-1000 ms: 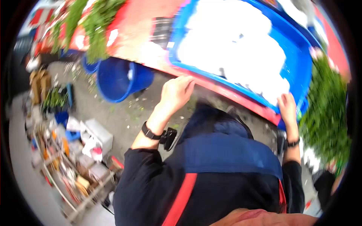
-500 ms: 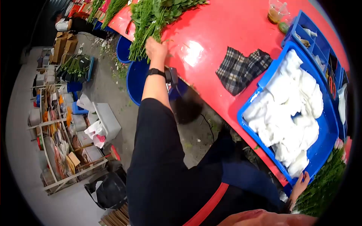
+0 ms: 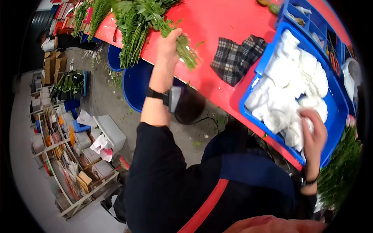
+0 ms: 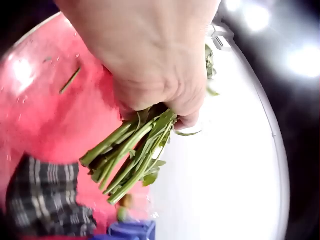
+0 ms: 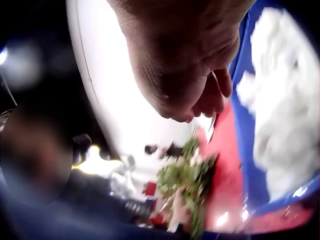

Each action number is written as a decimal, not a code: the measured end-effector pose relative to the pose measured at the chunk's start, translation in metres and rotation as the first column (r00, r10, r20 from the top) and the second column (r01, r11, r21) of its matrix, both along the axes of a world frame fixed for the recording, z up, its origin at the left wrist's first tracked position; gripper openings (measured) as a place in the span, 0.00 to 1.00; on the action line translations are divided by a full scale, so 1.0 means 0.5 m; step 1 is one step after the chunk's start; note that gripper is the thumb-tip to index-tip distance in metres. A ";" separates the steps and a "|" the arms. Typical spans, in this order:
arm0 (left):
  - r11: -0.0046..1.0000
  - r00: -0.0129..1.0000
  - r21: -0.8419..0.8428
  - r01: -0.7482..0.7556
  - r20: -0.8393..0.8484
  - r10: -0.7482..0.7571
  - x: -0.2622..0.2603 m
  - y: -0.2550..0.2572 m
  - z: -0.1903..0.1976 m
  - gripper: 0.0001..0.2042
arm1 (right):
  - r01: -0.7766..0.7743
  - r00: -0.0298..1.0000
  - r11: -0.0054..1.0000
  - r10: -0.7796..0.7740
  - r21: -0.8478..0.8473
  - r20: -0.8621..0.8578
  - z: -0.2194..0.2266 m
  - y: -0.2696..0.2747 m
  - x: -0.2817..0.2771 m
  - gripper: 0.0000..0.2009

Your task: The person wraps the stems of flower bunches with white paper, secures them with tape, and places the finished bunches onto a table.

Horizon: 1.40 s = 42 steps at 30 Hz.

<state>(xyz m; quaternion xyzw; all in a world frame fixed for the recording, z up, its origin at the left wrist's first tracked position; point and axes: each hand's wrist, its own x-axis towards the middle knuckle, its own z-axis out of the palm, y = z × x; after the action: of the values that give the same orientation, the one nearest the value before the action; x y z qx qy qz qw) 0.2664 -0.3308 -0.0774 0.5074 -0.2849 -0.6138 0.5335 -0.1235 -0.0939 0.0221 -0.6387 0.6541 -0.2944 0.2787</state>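
Note:
My left hand (image 3: 168, 48) grips a bunch of leafy green stems (image 3: 185, 50) above the red table. In the left wrist view, the cut stem ends (image 4: 135, 160) jut out below the curled fingers and point toward the plaid cloth. My right hand (image 3: 314, 134) hovers at the near side of a blue tray (image 3: 337, 128), its fingers loosely bent and overlapping the tray in the head view. Soft white wads (image 3: 283, 89), like wet cotton or cloth, fill much of that tray. Nothing shows in the right fingers (image 5: 210, 100).
More greenery (image 3: 134, 35) lies across the far left of the red table (image 3: 202, 23). A dark plaid cloth (image 3: 237, 58) rests left of the tray. Behind the tray stands a blue divided organizer (image 3: 311, 23) with scissors (image 3: 334, 64). Blue buckets (image 3: 134, 85) stand below the table edge.
My left hand went to the greenery at the left, and now lifts a bunch of stems from it, back toward the right. My right hand left the tray's corner and moved over the tray.

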 end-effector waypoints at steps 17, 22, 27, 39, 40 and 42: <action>0.948 0.969 -0.220 -0.230 0.042 0.245 -0.254 0.467 0.102 0.05 | -0.559 0.812 0.784 0.583 -0.268 0.012 -0.116 0.102 0.092 0.16; 0.899 0.930 -0.294 -0.325 0.075 0.361 -0.276 0.551 0.085 0.09 | -0.557 0.824 0.820 0.566 0.132 -0.039 -0.001 0.172 0.044 0.31; 0.947 0.945 -0.274 -0.165 0.233 0.232 -0.363 0.660 0.067 0.13 | -0.515 0.849 0.857 0.509 -0.007 -0.142 -0.081 0.193 0.090 0.18; 0.284 -0.317 0.381 0.880 0.916 -0.246 -0.527 0.713 0.187 0.27 | -0.641 0.740 0.756 0.654 0.131 -0.155 -0.052 0.329 -0.107 0.16; 0.176 -0.356 0.480 0.859 0.809 -0.469 -0.538 0.700 0.160 0.24 | -0.619 0.777 0.777 0.627 0.115 -0.062 -0.053 0.335 -0.128 0.18; 0.161 -0.345 0.595 0.787 0.642 -0.684 -0.571 0.697 0.136 0.21 | -0.571 0.819 0.816 0.559 0.091 0.132 -0.065 0.347 -0.190 0.21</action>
<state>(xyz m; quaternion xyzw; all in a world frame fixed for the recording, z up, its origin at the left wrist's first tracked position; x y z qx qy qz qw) -0.0190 0.0176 -0.0092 0.3884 -0.7912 -0.4229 -0.2105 -0.2183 0.0795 -0.0102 -0.7697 0.4376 -0.1877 0.4254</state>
